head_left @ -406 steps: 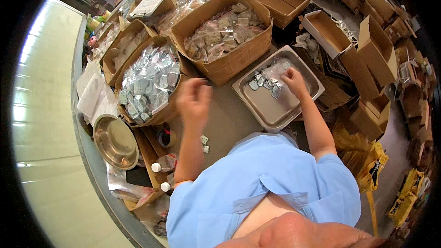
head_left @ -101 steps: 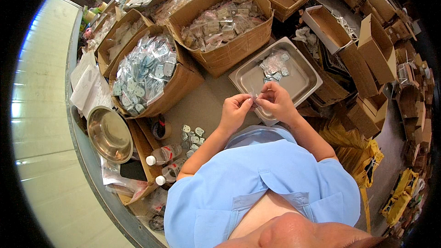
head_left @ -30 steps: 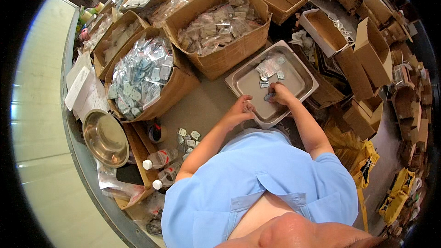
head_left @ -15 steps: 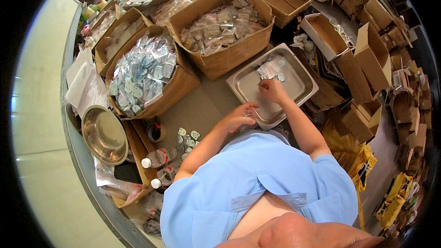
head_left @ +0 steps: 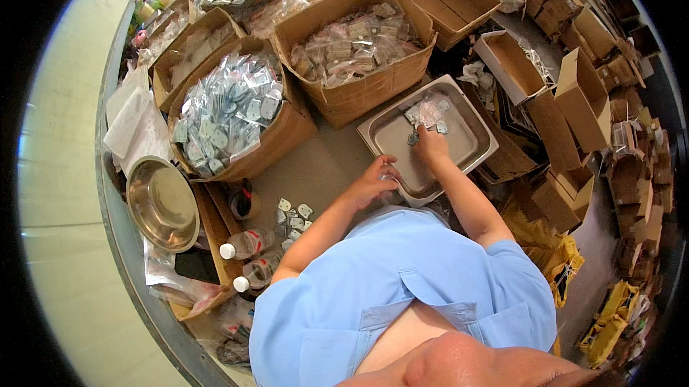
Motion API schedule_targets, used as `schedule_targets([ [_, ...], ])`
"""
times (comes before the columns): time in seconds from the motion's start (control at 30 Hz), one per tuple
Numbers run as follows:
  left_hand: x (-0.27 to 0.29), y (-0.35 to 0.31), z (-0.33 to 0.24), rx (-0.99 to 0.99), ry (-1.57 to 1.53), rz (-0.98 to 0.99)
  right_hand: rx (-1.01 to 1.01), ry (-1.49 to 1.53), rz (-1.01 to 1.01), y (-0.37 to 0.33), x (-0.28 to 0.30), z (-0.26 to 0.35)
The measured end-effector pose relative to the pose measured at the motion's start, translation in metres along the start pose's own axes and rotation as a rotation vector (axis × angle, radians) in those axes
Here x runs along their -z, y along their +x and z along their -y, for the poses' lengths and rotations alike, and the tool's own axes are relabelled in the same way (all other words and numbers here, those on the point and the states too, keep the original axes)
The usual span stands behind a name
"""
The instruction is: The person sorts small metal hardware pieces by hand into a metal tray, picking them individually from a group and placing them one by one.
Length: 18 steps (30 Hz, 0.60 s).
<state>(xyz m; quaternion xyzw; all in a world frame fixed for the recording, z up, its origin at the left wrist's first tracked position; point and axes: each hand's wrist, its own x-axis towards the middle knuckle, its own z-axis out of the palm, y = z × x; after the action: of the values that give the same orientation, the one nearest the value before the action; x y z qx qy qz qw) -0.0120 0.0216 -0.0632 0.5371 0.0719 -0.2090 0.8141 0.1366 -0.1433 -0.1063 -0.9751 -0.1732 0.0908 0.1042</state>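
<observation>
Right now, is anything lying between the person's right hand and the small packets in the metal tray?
Nothing visible does. The right hand reaches into the metal tray and sits right at the small packets, its fingers touching the nearest of them. The left hand rests at the tray's near rim, off to the side of that reach.

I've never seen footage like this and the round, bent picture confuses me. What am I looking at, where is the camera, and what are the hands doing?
The camera is worn on a person's head and looks down; its wide lens bends straight edges. No machine here, just two bare hands. The right hand reaches into a metal tray, touching small clear packets. The left hand is at the tray's near edge; whether it holds anything is unclear. Around them stand cardboard boxes of bagged parts, a steel bowl and two plastic bottles.
</observation>
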Motion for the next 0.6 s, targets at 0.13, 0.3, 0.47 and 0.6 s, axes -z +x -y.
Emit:
schedule_targets([
  [0.13, 0.004, 0.006, 0.003, 0.143, 0.069, -0.029, 0.007, -0.034, 0.064, -0.016, 0.017, -0.009],
  [0.3, -0.002, 0.012, -0.002, 0.121, 0.091, -0.008, 0.049, 0.864, 0.032, -0.04, 0.041, -0.005],
  [0.47, -0.002, 0.009, -0.004, 0.066, 0.162, 0.119, 0.549, 0.704, 0.317, -0.067, 0.091, 0.033],
  [0.6, -0.008, -0.003, -0.012, 0.02, 0.211, 0.156, 0.604, 0.759, 0.442, -0.053, 0.083, 0.027],
])
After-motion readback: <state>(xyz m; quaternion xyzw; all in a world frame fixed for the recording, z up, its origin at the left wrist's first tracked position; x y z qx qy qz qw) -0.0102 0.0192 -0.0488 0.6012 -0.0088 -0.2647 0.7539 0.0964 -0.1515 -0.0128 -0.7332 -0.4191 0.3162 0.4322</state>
